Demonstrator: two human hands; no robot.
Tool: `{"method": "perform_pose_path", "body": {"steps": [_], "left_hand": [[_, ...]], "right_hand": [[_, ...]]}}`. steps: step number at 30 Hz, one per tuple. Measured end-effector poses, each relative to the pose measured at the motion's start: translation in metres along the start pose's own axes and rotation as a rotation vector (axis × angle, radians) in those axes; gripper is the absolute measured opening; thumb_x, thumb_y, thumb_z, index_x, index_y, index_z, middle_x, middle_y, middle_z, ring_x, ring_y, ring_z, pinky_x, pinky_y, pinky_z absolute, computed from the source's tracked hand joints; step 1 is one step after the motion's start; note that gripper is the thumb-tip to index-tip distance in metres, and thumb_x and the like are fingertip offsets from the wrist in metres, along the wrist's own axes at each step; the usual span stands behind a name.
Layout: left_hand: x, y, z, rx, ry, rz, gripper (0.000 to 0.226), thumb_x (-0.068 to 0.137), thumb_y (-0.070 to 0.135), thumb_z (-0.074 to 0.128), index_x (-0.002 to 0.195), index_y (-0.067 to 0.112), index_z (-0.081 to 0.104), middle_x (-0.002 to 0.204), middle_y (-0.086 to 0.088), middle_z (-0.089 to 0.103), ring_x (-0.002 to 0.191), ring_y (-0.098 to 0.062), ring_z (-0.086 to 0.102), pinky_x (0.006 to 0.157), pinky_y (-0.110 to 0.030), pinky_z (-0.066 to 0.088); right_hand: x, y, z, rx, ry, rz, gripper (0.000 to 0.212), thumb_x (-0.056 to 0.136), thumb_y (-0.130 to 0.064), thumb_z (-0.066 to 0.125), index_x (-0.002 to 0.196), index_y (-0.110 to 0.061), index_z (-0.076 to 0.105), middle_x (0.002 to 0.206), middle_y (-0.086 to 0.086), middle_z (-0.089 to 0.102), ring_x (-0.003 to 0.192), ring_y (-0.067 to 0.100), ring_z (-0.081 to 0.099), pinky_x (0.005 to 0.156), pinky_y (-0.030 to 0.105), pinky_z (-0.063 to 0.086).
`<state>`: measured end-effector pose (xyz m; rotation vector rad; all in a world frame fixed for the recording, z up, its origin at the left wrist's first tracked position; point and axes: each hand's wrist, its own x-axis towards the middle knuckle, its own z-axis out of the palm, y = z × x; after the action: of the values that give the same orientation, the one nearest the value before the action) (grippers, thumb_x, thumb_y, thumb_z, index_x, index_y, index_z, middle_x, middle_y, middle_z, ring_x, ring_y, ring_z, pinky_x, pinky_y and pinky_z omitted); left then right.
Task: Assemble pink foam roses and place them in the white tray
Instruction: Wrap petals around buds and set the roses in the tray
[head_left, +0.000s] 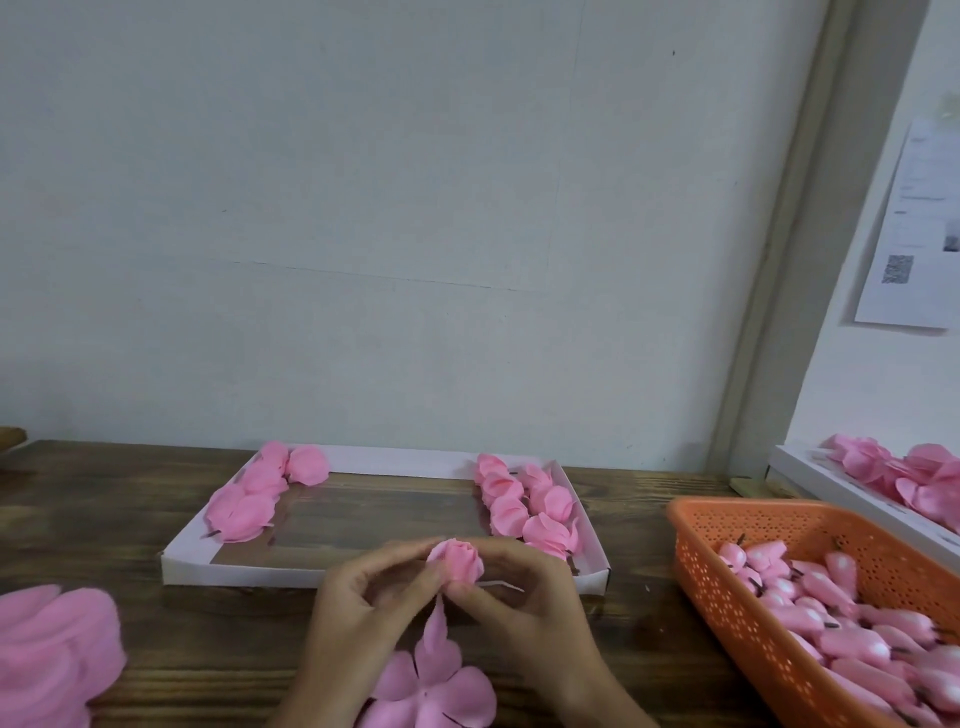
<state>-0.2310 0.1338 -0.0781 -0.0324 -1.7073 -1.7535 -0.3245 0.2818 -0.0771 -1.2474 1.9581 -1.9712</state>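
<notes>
Left hand (358, 597) and right hand (524, 592): held low over the table (130, 519), fingertips meeting, both pinching one pink rose bud (457, 565) just in front of the white tray (197, 569). One flat petal sheet (434, 686) lay below the hands, one lobe lifted to the bud's base. The tray held finished roses in a left group (247, 501) and a right group (524, 506); overlap prevented exact counts. One orange basket (691, 525) of spare buds (841, 613) stood to the right. One petal stack (52, 654) lay to the left.

Head-worn view, close, seemingly forward-down.
</notes>
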Motion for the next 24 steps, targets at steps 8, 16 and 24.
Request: {"method": "perform_pose_path", "body": {"steps": [8,16,24], "left_hand": [[0.001,-0.016,-0.004,-0.192,-0.044,-0.371,0.047,0.072,0.008,0.081,0.118,0.001,0.072,0.103,-0.025,0.077,0.09,-0.039,0.076,0.078,-0.036,0.065],[0.008,-0.017,-0.012,-0.433,0.093,-0.495,0.038,0.075,0.008,0.077,0.111,-0.001,0.073,0.104,-0.025,0.077,0.078,-0.031,0.077,0.063,-0.029,0.062],[0.006,-0.018,-0.014,0.072,-0.046,-0.194,0.031,0.065,0.013,0.094,0.094,0.014,0.084,0.102,-0.01,0.08,0.083,-0.03,0.077,0.077,-0.034,0.063]], "right_hand": [[0.005,0.005,-0.007,0.247,0.067,0.083,0.026,0.089,-0.013,0.078,0.115,-0.016,0.076,0.112,0.014,0.078,0.108,0.03,0.074,0.094,0.039,0.058],[0.007,0.012,-0.01,0.307,0.04,0.085,0.034,0.091,-0.02,0.079,0.123,-0.011,0.071,0.122,0.014,0.074,0.12,0.029,0.069,0.099,0.033,0.055],[0.009,0.013,-0.011,0.334,0.106,0.136,0.027,0.09,-0.025,0.077,0.115,-0.014,0.076,0.116,0.014,0.076,0.11,0.023,0.072,0.096,0.036,0.057]]}}
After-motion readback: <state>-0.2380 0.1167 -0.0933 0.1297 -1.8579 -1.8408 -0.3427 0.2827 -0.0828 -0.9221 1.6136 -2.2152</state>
